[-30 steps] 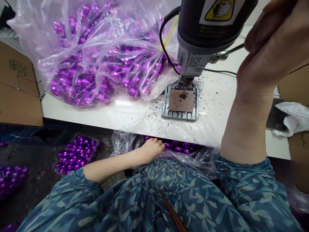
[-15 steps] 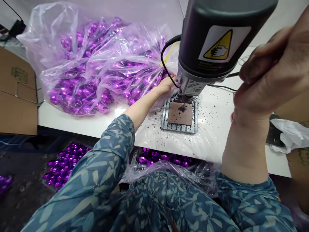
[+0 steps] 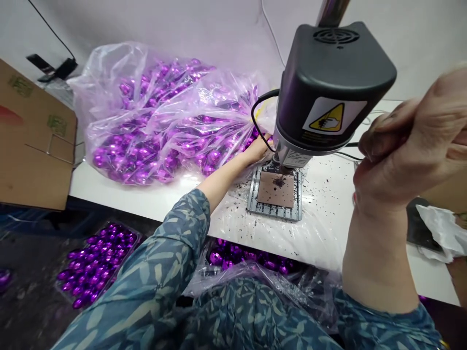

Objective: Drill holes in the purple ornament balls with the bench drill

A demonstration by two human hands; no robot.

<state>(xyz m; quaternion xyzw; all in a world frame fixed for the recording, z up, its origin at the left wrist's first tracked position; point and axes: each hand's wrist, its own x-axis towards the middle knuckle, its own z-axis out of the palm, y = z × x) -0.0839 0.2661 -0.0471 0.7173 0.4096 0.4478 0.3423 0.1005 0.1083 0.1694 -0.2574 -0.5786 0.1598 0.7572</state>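
My left hand (image 3: 256,149) reaches in at the gathered mouth of a clear plastic bag (image 3: 153,124) filled with shiny purple faceted balls. Its fingertips are hidden by the balls and the black cable, so their grip does not show. My right hand (image 3: 412,150) is raised at the right with its fingers curled closed; what lies inside them is hidden. Between my hands stands a drill press (image 3: 335,92) with a black motor housing and a warning label. Below its chuck, a brown square board (image 3: 275,197) with a small hole lies on the slotted metal base (image 3: 273,212).
Dark shavings are scattered over the white table (image 3: 324,214). Purple balls (image 3: 251,257) lie in plastic at my lap, and more fill a tray (image 3: 97,262) at lower left. Cardboard boxes (image 3: 36,146) flank both sides. Crumpled white paper (image 3: 445,228) sits at right.
The view has tilted up, so the whole motor housing and part of its column now show. Both hands keep nearly the same places relative to the drill press and bag.
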